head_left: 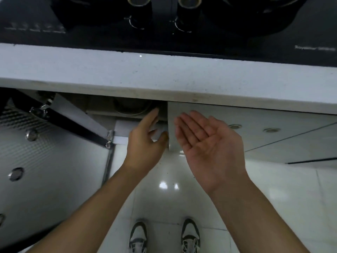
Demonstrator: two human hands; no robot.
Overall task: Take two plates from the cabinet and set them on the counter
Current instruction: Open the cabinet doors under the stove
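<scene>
With the cabinet open, I slide my empty, spread left hand under the dim plates. My right hand waits palm-up, empty, fingers loosely apart.

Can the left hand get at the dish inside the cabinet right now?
Probably yes: the cabinet door is swung open, and the left hand already points into the gap, with the dish just beyond its fingertips.

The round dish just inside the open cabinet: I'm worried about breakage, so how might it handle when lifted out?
The round dish looks rigid and glazed, so probably slippery and breakable. It sits in shadow under the counter, so it could knock the edge. The left hand reaches toward it; the right hand is open, ready to support.
</scene>
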